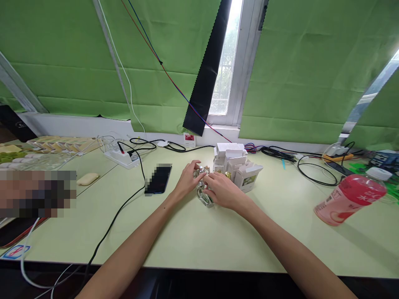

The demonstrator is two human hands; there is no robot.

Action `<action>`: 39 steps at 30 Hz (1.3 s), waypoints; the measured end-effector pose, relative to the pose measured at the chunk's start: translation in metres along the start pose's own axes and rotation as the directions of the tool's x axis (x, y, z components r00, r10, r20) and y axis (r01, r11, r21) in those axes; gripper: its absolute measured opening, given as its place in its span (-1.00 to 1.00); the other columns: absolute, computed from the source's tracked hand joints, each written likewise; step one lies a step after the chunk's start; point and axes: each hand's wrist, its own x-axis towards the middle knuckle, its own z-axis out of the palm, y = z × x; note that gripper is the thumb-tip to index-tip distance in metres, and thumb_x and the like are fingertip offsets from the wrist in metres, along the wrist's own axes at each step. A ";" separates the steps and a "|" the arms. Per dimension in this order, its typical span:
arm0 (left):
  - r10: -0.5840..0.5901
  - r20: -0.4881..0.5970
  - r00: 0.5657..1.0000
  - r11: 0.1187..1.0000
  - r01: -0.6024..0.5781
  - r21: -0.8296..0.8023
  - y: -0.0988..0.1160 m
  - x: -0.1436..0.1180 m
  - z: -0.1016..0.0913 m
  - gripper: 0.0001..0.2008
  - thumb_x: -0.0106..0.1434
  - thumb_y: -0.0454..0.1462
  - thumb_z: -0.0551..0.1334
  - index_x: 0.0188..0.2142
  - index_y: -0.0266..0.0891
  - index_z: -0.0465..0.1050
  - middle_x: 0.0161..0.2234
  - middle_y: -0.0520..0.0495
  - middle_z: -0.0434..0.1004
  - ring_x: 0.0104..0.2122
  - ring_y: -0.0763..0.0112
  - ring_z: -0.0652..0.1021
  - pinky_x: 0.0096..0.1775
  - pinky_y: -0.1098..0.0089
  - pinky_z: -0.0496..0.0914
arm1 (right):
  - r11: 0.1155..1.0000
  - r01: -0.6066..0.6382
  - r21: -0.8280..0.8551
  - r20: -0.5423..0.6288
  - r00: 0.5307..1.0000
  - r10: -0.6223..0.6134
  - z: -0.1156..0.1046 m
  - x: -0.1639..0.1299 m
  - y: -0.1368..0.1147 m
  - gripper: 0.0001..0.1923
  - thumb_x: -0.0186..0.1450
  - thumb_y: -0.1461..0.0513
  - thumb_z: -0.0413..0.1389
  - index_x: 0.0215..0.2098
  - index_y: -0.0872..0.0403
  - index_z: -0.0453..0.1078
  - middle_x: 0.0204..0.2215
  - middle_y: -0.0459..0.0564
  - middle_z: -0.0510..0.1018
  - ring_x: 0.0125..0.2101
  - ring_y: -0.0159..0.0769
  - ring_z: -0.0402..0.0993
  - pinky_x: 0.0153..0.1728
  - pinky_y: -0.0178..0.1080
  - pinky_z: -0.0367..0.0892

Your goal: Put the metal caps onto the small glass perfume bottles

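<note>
At the middle of the table, a tight group of small clear glass bottles (204,198) stands and lies between my two hands. Shiny silver and gold caps show on some of them. My left hand (187,180) curves around the left side of the group, with fingers and thumb closed on bottles there. From the right, my right hand (222,190) reaches over the group with its fingers bent inward; what they hold is hidden. Just beyond my right hand, a gold-capped bottle (228,175) stands beside several small white boxes (247,176), one with a green picture.
Left of my hands lies a dark phone (158,178), near a black cable and a white power strip (121,158). A pink drink bottle (350,197) leans at the right. Cables run along the back edge. A pale soap-like bar (88,179) lies at the left.
</note>
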 end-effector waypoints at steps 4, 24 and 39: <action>0.001 -0.004 1.000 1.000 -0.001 0.013 0.001 -0.001 0.001 -0.61 0.25 -0.17 0.26 0.04 -0.15 0.29 -0.22 -0.07 0.50 -0.17 0.25 0.50 -0.08 0.25 0.37 | 1.000 0.005 -0.006 0.011 1.000 -0.005 -0.002 -0.001 0.001 -0.92 0.40 0.28 0.08 -0.16 0.14 0.31 -0.21 0.10 0.51 -0.14 -0.13 0.42 -0.12 -0.15 0.33; 0.006 0.024 1.000 0.999 -0.007 0.051 0.004 -0.002 0.001 -0.63 0.34 -0.09 0.16 0.08 -0.16 0.27 -0.19 -0.10 0.49 -0.13 0.21 0.47 -0.07 0.22 0.35 | 0.969 -0.222 -0.104 0.021 0.974 0.225 0.011 0.008 -0.002 -0.48 0.30 -0.09 0.16 0.01 0.12 0.39 -0.13 0.19 0.55 -0.08 -0.02 0.44 0.05 -0.03 0.18; 0.015 0.032 0.999 0.998 -0.018 0.064 0.005 -0.003 0.001 -0.60 0.34 -0.07 0.17 0.09 -0.17 0.25 -0.18 -0.11 0.49 -0.12 0.22 0.47 -0.06 0.24 0.35 | 0.966 -0.241 -0.089 0.102 0.963 0.250 0.003 0.009 -0.004 -0.84 0.24 0.18 0.16 -0.25 0.09 0.44 -0.32 0.06 0.60 -0.18 -0.10 0.46 -0.06 -0.15 0.19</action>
